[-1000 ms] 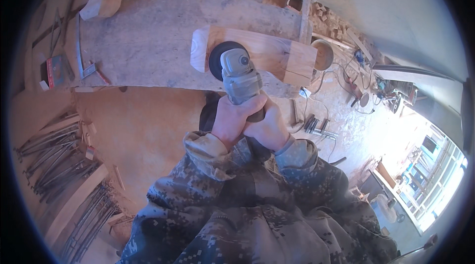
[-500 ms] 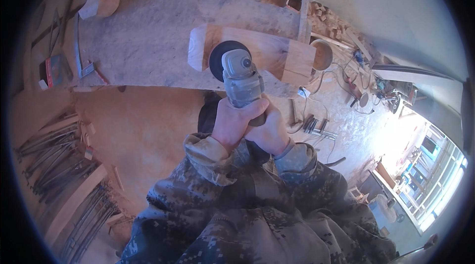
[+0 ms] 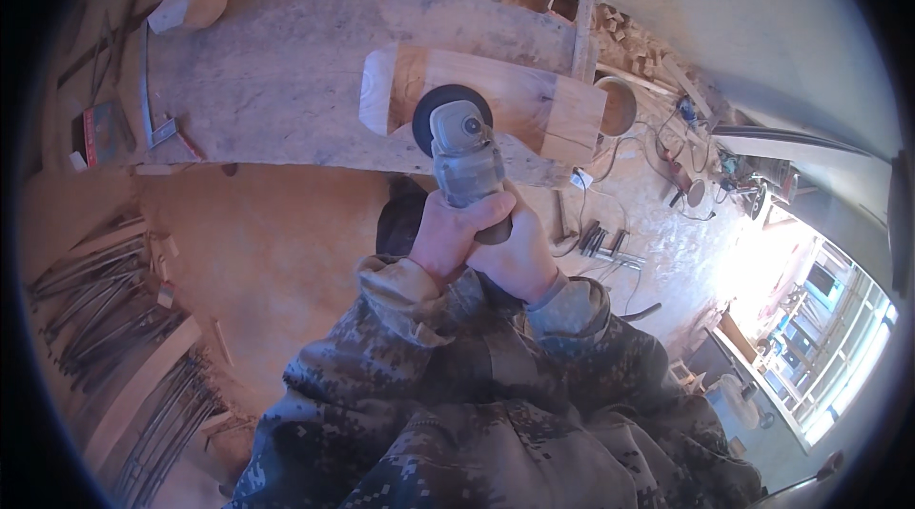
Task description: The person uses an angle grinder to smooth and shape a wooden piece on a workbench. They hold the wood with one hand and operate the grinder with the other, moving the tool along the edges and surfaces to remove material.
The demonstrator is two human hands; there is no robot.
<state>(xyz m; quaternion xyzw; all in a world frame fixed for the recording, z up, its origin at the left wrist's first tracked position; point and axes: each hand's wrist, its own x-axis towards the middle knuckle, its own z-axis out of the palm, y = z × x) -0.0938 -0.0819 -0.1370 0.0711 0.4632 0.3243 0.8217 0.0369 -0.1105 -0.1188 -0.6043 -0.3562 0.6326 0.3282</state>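
**Kid:** Hands first! What are they doing?

**Helper:** Both hands hold one tool. The left hand (image 3: 456,234) and the right hand (image 3: 518,256) each have a tight grip wrapped around the grey handle of the angle grinder (image 3: 463,161). The two hands touch each other.

**Kid:** Where is the grinder's round part?

**Helper:** The dark disc (image 3: 440,118) sits just past the grip, away from the person. It rests on the wood block (image 3: 496,99), near the block's middle. The block lies on the grey worktop (image 3: 276,80).

**Kid:** Is the wood all done?

**Helper:** I think not. The end to the left of the grip looks pale and rounded, so that part seems shaped. The end to the right of the grip looks flat and square, with sharp corners. So I guess some shaping is left there. I cannot see if the disc is spinning.

**Kid:** Any boxes or signs?

**Helper:** One small flat red thing (image 3: 98,120) lies far to the left of the grip, by the worktop's edge. It may be a little pack, but it is too blurry to tell. I see no signs. Thin metal rods (image 3: 105,290) lie on the floor, left of the grip and nearer the person.
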